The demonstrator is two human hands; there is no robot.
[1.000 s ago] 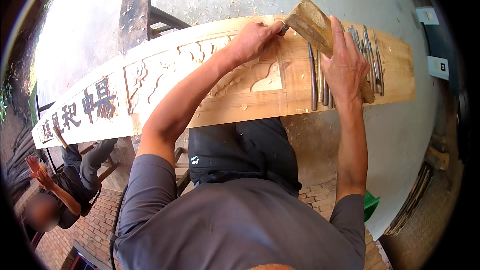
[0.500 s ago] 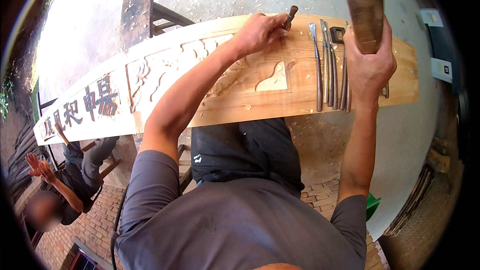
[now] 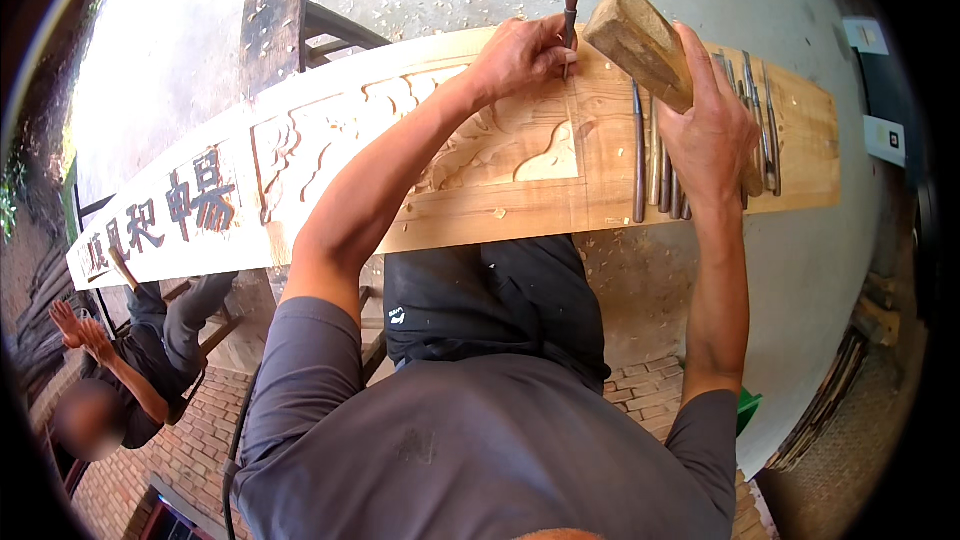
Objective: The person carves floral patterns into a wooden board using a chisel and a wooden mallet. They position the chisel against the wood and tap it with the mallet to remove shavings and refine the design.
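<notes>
Now your left hand (image 3: 520, 55) grasps a chisel (image 3: 570, 25) upright, its tip on the carved wooden plank (image 3: 480, 170). Your right hand (image 3: 705, 130) is clenched around a wooden mallet (image 3: 640, 40), whose head is just beside the chisel top. More chisels (image 3: 660, 155) lie in a row on the plank under your right hand.

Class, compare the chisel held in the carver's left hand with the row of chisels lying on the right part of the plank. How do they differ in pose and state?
The dark-handled metal chisel stands nearly upright, tip on the long carved wooden plank; the row of slim metal chisels lies flat on it. The left hand grips the held chisel, with the wooden mallet block in the right hand beside its top; the row lies ungripped. Both are slim carving tools touching the same plank.
</notes>
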